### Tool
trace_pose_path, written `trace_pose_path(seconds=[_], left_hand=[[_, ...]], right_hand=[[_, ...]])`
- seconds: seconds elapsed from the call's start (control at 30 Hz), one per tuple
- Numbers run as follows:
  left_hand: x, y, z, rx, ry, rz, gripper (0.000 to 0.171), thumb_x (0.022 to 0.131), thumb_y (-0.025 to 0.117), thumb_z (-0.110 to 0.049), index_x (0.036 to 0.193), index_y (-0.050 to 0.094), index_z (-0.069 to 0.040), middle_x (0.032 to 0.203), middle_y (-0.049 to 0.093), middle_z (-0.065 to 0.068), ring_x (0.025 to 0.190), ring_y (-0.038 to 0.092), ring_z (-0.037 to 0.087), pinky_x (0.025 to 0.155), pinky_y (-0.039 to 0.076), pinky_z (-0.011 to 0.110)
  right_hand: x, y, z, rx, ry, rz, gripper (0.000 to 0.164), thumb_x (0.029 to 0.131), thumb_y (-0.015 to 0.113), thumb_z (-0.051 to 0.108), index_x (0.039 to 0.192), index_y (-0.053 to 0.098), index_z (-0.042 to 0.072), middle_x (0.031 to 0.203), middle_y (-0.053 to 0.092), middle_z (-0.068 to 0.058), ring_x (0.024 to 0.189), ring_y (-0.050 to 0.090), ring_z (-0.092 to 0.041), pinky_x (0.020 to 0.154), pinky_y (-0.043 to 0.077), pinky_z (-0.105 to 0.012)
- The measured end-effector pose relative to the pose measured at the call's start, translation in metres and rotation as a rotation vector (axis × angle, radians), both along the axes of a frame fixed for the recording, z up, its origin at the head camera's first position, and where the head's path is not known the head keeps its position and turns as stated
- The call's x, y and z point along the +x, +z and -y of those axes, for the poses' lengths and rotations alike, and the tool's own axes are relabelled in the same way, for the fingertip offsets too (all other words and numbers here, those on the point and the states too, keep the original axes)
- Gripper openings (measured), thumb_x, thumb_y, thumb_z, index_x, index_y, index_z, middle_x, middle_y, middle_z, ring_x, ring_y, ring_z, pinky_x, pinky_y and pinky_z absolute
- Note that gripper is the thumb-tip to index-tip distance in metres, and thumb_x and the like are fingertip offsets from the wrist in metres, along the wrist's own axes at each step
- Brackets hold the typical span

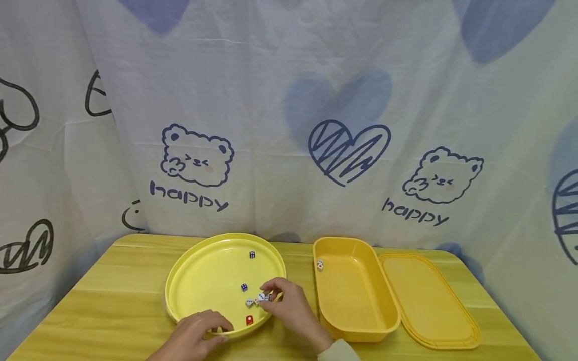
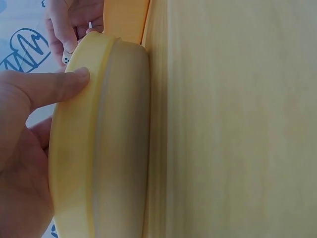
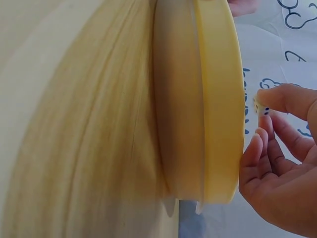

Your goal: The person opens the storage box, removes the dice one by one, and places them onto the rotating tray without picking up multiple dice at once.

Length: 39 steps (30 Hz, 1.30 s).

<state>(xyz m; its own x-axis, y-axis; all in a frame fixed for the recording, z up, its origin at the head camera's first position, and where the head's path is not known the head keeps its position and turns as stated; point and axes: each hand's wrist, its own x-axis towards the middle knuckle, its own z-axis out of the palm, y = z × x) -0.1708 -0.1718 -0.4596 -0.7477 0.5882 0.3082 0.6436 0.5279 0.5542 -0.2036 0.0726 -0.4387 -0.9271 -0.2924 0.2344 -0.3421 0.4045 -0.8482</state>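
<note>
A round yellow tray [image 1: 212, 271] stands on the wooden table with several dice in it. My left hand [image 1: 198, 331] grips its near rim, thumb on the outer wall and fingers over the inside, as the left wrist view shows. Over the tray's right side my right hand [image 1: 291, 306] pinches a white die [image 3: 261, 106] between thumb and fingertips. Close by lie a white die [image 1: 250, 303] and others partly hidden by the fingers. A red die [image 1: 250, 320] sits near the front rim. Two blue dice [image 1: 244, 287] rest farther back, apart from each other.
Right of the tray is a deep orange-yellow box [image 1: 356, 328], with white dice [image 1: 319, 265] at its back left corner. A flat lid [image 1: 433, 301] of like colour lies beside the box. Behind the table [image 1: 104, 296] hangs a printed cloth [image 1: 271, 125].
</note>
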Motion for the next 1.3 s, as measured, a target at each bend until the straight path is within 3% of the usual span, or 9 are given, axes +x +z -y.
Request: trace_pose_path(seconds=[0.2, 0.63, 0.77, 0.97, 1.3], left_hand=[[0.001, 0.001, 0.000, -0.015, 0.022, 0.014, 0.012, 0.087, 0.072, -0.022, 0.097, 0.071, -0.015, 0.089, 0.066, -0.006, 0.076, 0.052, -0.001, 0.061, 0.045, 0.024], [0.003, 0.002, 0.001, -0.024, 0.035, 0.045, 0.011, 0.087, 0.073, -0.021, 0.096, 0.072, -0.015, 0.089, 0.067, -0.007, 0.076, 0.052, 0.000, 0.062, 0.046, 0.025], [0.003, 0.002, -0.002, -0.014, 0.033, 0.049, 0.011, 0.087, 0.073, -0.022, 0.096, 0.072, -0.016, 0.089, 0.067, -0.008, 0.077, 0.053, 0.000, 0.063, 0.046, 0.025], [0.002, 0.002, -0.004, 0.020, 0.026, -0.039, 0.009, 0.086, 0.073, -0.020, 0.094, 0.072, -0.014, 0.087, 0.068, -0.005, 0.076, 0.054, 0.000, 0.061, 0.047, 0.024], [0.002, 0.000, -0.001, 0.014, 0.037, -0.003, 0.011, 0.086, 0.073, -0.021, 0.094, 0.073, -0.014, 0.088, 0.067, -0.008, 0.076, 0.053, -0.001, 0.061, 0.046, 0.024]], right_hand=[[0.000, 0.000, 0.000, 0.016, 0.001, -0.015, 0.021, 0.080, 0.074, 0.002, 0.101, 0.068, 0.000, 0.092, 0.062, -0.005, 0.079, 0.055, -0.016, 0.068, 0.045, -0.025], [0.001, 0.004, -0.001, 0.020, -0.010, -0.029, 0.022, 0.080, 0.069, -0.003, 0.101, 0.068, 0.000, 0.094, 0.061, 0.002, 0.082, 0.056, -0.012, 0.068, 0.047, -0.024], [0.009, 0.013, -0.005, 0.025, -0.007, -0.075, 0.021, 0.080, 0.069, -0.004, 0.100, 0.069, 0.001, 0.095, 0.063, -0.001, 0.083, 0.058, -0.019, 0.067, 0.048, -0.024], [0.021, 0.036, -0.010, 0.009, 0.019, -0.133, 0.020, 0.082, 0.071, -0.001, 0.101, 0.070, 0.005, 0.098, 0.064, -0.003, 0.085, 0.058, -0.022, 0.067, 0.050, -0.025], [0.008, 0.057, -0.036, -0.011, -0.088, -0.084, 0.021, 0.088, 0.069, 0.007, 0.109, 0.069, 0.003, 0.104, 0.067, -0.007, 0.096, 0.060, -0.024, 0.078, 0.050, -0.032]])
